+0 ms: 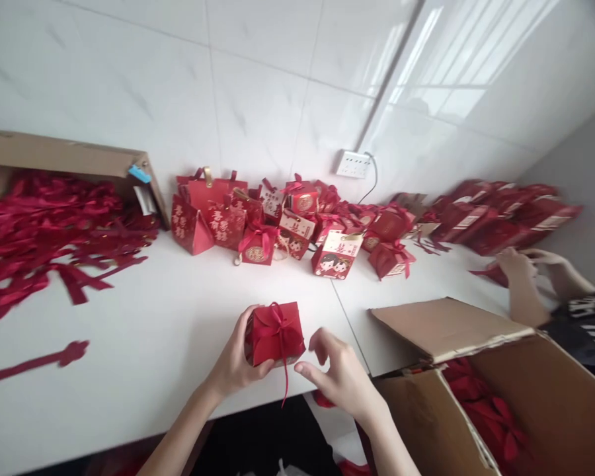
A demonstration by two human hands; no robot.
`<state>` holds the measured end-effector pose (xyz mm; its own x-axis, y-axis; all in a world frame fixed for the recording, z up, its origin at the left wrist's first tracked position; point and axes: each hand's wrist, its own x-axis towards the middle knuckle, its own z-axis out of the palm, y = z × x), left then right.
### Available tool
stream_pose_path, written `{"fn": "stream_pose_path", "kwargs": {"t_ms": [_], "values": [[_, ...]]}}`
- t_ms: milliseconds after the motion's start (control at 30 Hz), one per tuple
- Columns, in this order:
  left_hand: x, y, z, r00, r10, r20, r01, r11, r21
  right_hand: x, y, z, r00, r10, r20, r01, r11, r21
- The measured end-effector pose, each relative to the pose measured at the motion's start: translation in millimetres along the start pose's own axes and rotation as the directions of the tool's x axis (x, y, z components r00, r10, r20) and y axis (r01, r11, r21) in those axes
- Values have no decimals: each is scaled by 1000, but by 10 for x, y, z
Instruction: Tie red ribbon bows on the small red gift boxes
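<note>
My left hand (pixel 235 360) is wrapped round the left side of a small red gift box (pixel 274 332) tied with a red ribbon bow, holding it just above the white table (pixel 168 317) near its front edge. A ribbon end hangs down from the box. My right hand (pixel 338 370) hovers just right of the box, fingers curled and apart, with the index finger close to the box's lower right corner; nothing shows in it.
A row of finished red gift boxes (pixel 297 225) lines the wall. Loose red ribbons (pixel 44 231) spill from a cardboard box (pixel 69 158) at left. An open carton (pixel 500 390) with red bows stands at right. Another person's hands (pixel 530 271) work by flat red boxes (pixel 500 215).
</note>
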<state>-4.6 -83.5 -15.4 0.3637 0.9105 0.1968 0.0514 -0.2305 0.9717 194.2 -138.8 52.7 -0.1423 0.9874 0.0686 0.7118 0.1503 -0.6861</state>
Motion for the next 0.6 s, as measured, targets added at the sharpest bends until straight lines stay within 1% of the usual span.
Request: {"fn": "stream_pose_path", "kwargs": {"t_ms": [67,133,200,267,333,433,500,600], "values": [[52,-20,67,999,-25,23,25,1000,-5,-61,-25,-30,994,89,62,-88,996,-28],[91,-44,126,999,-31,30,31,1000,-7,-113,-52,-15,977,146,156,-148,989,6],[119,-65,177,1000,-10,20,10,1000,2,-150,-60,49,959,164,231,-186,979,81],[138,-80,216,1000,12,4,-12,1000,17,-167,-39,146,950,165,266,-217,960,178],[148,-90,237,1000,3,13,-3,1000,27,-162,5,250,945,174,277,-257,918,302],[151,-113,235,998,-42,39,41,998,40,-130,65,370,944,193,267,-302,833,464],[151,-157,229,999,-35,23,33,998,62,-107,78,406,945,225,238,-317,809,495],[161,-292,249,999,6,-46,-1,994,107,-89,72,398,950,283,135,-313,833,456]]}}
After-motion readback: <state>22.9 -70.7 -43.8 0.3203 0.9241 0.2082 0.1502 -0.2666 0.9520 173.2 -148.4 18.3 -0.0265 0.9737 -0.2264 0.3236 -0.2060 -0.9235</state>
